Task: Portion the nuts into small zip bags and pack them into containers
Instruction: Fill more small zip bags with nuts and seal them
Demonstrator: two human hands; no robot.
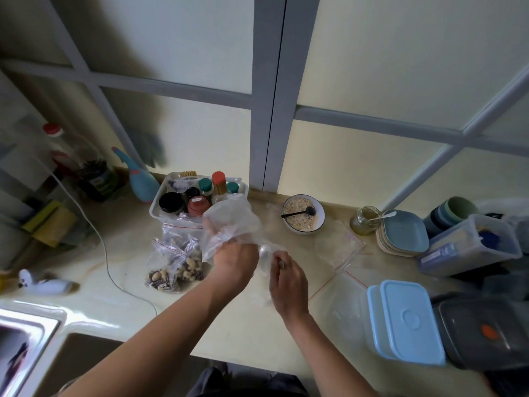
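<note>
Here we see the left hand (236, 257) closed around a crumpled clear plastic bag (229, 224) held above the counter (200, 319), while the right hand (287, 282) pinches its lower edge; filled nut bags (174, 266) lie just left.

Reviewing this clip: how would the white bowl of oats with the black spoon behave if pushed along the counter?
The white bowl looks rigid and probably ceramic, so it would likely slide as one piece on the glossy counter. The black spoon rests loosely across the oats and may shift or rattle. Being fairly full, a sharp shove could spill some.
</note>
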